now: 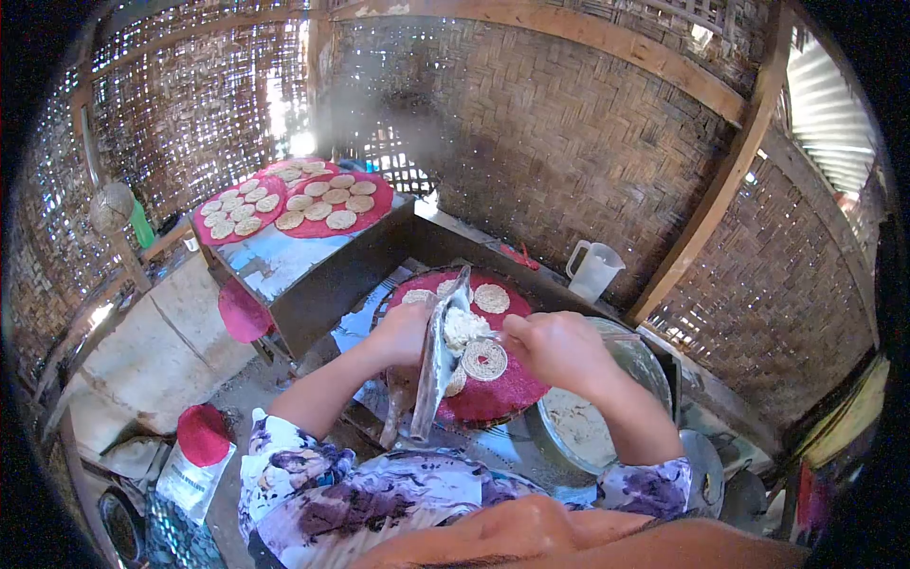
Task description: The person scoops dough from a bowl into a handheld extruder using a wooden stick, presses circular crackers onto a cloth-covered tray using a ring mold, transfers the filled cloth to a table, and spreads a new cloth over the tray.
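Note:
My left hand is closed around a long, narrow wooden tool with two arms, held tilted over a round red sheet. A lump of white dough sits against the tool's right side. My right hand grips a thin-handled utensil, whose handle sticks out to the right; its other end is at the dough and hard to make out. Below the dough lies a ring-patterned round on the red sheet, with another pale round farther back.
More red sheets covered in pale rounds rest on a box-like stand at back left. A large bowl of pale dough is under my right forearm. A clear pitcher stands behind. Woven walls enclose the space.

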The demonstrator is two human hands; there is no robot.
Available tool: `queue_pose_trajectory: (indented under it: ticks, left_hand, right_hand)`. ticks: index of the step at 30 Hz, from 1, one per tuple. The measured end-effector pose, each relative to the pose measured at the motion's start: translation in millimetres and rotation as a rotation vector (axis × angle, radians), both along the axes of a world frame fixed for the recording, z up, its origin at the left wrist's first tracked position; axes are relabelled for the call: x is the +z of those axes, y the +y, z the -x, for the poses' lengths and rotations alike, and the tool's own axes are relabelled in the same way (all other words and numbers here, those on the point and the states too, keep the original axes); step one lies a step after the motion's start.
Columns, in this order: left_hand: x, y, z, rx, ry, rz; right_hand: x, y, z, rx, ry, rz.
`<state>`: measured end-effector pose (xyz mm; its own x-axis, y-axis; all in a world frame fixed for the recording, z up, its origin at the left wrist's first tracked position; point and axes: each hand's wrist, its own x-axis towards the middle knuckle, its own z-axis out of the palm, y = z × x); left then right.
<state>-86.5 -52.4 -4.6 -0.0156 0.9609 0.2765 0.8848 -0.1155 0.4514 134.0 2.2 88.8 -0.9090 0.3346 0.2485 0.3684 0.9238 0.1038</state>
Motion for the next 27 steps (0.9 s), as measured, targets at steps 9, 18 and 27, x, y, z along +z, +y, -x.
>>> queue_pose_trajectory:
  ticks: [9, 18, 27]
  left_hand:
    - [-19.7, 7.9, 24.0, -0.172, -0.349, 0.175]
    - [-15.5, 51.9, 17.0, -0.296, -1.279, 0.109]
    - [-17.2, 81.9, -39.6, -0.457, -1.521, -0.046]
  right_hand:
    - [-16.0, -4.5, 2.2, 0.431, 0.214, -0.76]
    - [-51.9, 16.6, -32.3, -0.06, 1.062, 0.692]
    - [-85.9, 6.7, -48.0, -0.236, 0.953, 0.646]
